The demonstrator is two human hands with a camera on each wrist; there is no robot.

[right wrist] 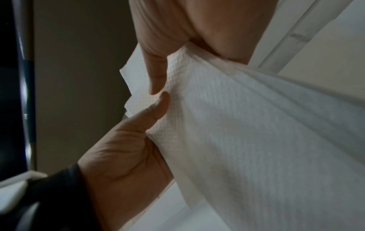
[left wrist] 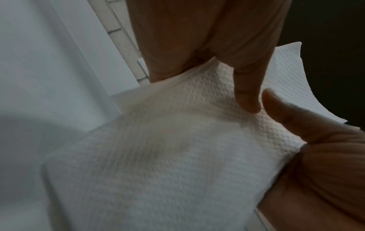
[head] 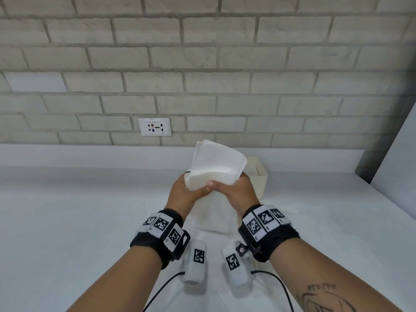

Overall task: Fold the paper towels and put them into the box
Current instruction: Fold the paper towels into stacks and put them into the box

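Note:
A folded stack of white embossed paper towels (head: 217, 164) is held up above the white counter by both hands. My left hand (head: 183, 191) grips its lower left corner and my right hand (head: 236, 190) grips its lower right, the thumbs meeting in front. In the left wrist view the towel (left wrist: 168, 156) fills the picture, with a finger (left wrist: 247, 96) pressing on it. The right wrist view shows the towel (right wrist: 256, 125) pinched between fingers and thumb. A cream box (head: 258, 174) stands open just behind my right hand. Another white sheet (head: 216, 212) lies flat on the counter under the hands.
The white counter (head: 78, 210) runs back to a brick wall with a socket plate (head: 154, 126). A white panel (head: 400, 165) rises at the right edge. Black cables (head: 279, 282) trail from the wrist cameras near the front.

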